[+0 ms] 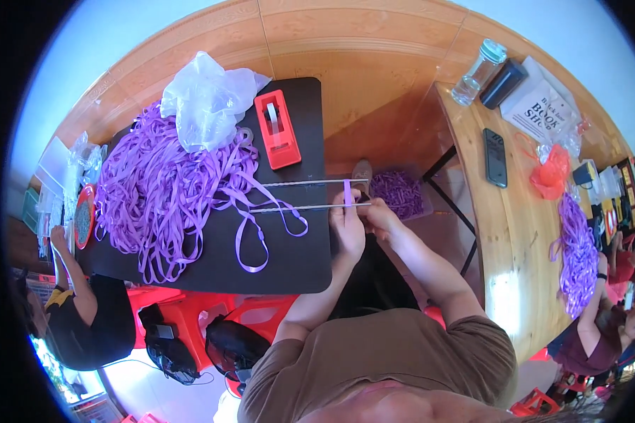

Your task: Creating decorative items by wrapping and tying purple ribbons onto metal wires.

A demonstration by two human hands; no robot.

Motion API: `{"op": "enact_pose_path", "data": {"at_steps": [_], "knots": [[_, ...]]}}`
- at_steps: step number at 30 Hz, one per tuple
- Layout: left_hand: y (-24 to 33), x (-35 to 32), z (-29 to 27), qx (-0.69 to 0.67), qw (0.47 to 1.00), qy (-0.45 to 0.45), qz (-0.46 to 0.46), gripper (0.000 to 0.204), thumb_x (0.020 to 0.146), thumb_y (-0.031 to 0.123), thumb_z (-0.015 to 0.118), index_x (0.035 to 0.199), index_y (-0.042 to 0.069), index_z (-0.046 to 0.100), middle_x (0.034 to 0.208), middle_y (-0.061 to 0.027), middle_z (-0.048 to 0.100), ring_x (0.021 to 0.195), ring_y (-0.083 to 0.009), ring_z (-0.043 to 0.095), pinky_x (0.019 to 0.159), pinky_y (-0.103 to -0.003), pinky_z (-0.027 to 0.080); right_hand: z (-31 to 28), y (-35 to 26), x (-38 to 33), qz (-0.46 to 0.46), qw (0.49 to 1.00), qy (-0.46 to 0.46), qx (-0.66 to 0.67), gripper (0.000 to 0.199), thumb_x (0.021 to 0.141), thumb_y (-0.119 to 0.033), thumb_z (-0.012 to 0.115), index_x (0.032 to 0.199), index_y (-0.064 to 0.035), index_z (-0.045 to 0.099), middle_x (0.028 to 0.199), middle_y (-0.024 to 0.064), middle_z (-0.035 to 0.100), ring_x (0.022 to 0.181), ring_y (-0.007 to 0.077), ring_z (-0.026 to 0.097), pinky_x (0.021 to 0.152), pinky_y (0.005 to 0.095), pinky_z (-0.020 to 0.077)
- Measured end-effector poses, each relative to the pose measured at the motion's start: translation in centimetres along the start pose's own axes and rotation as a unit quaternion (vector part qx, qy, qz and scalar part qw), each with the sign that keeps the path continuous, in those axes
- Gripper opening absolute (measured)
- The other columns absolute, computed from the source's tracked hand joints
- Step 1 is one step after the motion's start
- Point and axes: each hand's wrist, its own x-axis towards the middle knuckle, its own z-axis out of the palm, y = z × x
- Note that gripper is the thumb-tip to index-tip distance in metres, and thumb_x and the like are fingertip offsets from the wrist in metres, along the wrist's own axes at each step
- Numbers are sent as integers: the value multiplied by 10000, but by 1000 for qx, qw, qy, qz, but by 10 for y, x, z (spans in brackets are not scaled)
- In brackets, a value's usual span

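Note:
Two thin metal rods (296, 182) reach out past the right edge of the black table (289, 271). A short purple ribbon strip (347, 194) lies across both rods near their free ends. My left hand (348, 229) is closed at this strip, its fingers around the ribbon by the nearer rod. Close beside it, my right hand (382, 217) is pinched at the tip of that rod; what sits between its fingertips is too small to make out. On the table, left of the rods, a large heap of purple ribbon lanyards (166, 197) spreads out, with loops trailing toward the rods.
A crumpled clear plastic bag (208, 102) rests on the heap, near a red tape dispenser (278, 130). Below my hands stands a bin of purple pieces (401, 194). The wooden table (497, 233) at right holds a phone (494, 156) and bottle (478, 72). People sit at both sides.

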Motion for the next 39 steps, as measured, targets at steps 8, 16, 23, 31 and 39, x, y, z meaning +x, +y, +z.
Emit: {"op": "enact_pose_path", "data": {"at_steps": [8,16,23,31,39], "knots": [[26,-45,-25,-18,986,11,-165,198,955,177,504,967,13,614,846,-22,602,774,-78,528,744,-229,414,-11,31,-53,-102,992,42,-54,194,840,-167,644,746,2,660,659,27,606,561,70,530,492,187,368],[41,-77,-45,-16,973,-18,-231,218,928,178,559,1021,0,645,872,-21,630,783,-70,526,740,-212,388,6,12,-67,-268,963,3,-26,124,845,-77,625,888,29,673,778,40,640,722,85,570,671,229,442],[31,-89,-66,-26,973,-45,-227,199,912,166,584,1000,1,655,836,-5,624,729,-61,493,665,-214,357,26,2,-78,-244,967,-74,-7,110,852,-73,631,788,14,653,695,29,624,618,76,574,566,206,436],[43,-102,-79,11,957,-37,-289,181,895,175,609,989,37,677,862,-4,640,777,-70,540,673,-221,391,27,35,-83,-285,958,-10,-17,121,863,-61,619,773,17,640,668,21,613,602,58,548,541,209,428],[53,-110,-88,-7,953,-23,-301,189,893,161,604,1024,40,670,919,-27,653,829,-100,574,695,-225,412,32,59,-93,-255,967,-3,24,113,870,-41,593,796,34,636,691,34,623,638,68,567,575,215,451]]}}
